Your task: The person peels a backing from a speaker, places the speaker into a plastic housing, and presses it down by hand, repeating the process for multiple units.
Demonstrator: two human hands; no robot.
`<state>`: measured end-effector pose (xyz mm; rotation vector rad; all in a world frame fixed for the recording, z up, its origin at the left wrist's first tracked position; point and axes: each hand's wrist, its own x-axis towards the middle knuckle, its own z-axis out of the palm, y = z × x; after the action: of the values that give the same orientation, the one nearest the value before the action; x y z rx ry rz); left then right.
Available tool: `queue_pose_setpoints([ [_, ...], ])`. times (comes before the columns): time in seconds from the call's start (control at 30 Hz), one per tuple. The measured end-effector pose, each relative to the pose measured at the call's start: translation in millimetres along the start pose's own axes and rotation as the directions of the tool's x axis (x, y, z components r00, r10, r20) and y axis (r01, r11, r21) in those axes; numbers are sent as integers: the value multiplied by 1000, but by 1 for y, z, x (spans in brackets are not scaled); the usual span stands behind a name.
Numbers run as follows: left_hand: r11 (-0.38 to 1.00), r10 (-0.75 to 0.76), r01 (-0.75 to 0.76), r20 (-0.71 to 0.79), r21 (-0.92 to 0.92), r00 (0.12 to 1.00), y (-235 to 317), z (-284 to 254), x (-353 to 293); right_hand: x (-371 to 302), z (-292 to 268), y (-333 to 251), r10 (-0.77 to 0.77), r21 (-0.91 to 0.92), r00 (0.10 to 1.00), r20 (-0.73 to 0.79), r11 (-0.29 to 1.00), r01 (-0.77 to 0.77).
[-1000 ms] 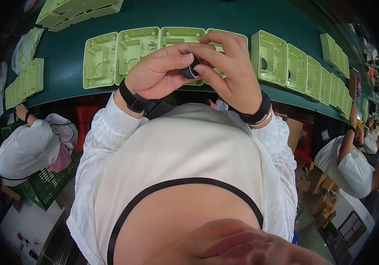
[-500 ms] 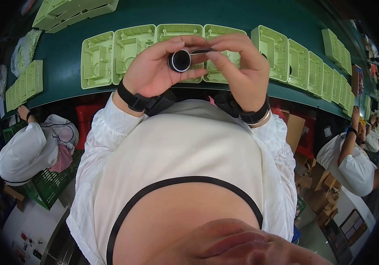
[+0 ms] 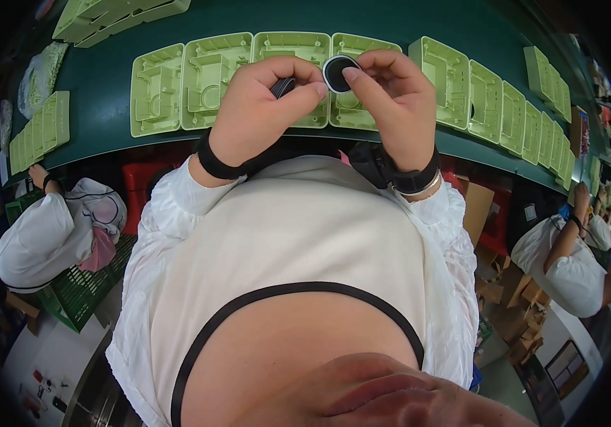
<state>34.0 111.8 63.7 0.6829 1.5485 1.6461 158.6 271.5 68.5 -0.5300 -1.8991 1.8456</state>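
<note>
My left hand (image 3: 259,107) pinches a small black ring-shaped part (image 3: 282,86) between thumb and fingers. Beside it, my right hand (image 3: 387,103) holds a flat black round disc (image 3: 337,73) by its edge, face toward me. Both hands hover over a row of light green moulded plastic housings (image 3: 220,78) lying open side up on a dark green belt (image 3: 106,85). The two black parts are apart, a short gap between them.
More green housings (image 3: 490,96) stand on edge along the belt to the right, and a stack (image 3: 113,18) lies at the far left. A bag of small green parts (image 3: 39,75) sits left. Two people in white (image 3: 49,235) (image 3: 569,263) work on either side.
The black piece held together in both hands has come apart: my right hand now holds a flat disc, my left keeps the ring. Both hands rose slightly over the housings.
</note>
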Motion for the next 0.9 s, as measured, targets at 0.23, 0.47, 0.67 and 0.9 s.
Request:
queue_pose_setpoints([
  [0.23, 993, -33, 32, -1, -117, 999, -10, -6, 4, 0, 4, -2, -142, -179, 990, -5, 974, 139],
  [0.47, 987, 142, -132, -115, 95, 983, -5, 4, 1, -4, 5, -9, -532, -515, 806, 260, 629, 582],
  [0.67, 966, 195, -168, -130, 196, 972, -2, 9, -2, -9, 8, -9, -469, -529, 859, 207, 685, 501],
  [0.9, 908, 309, -256, -120, 331, 943, 4, 18, -7, -17, 4, -18, -239, -413, 962, 132, 869, 273],
])
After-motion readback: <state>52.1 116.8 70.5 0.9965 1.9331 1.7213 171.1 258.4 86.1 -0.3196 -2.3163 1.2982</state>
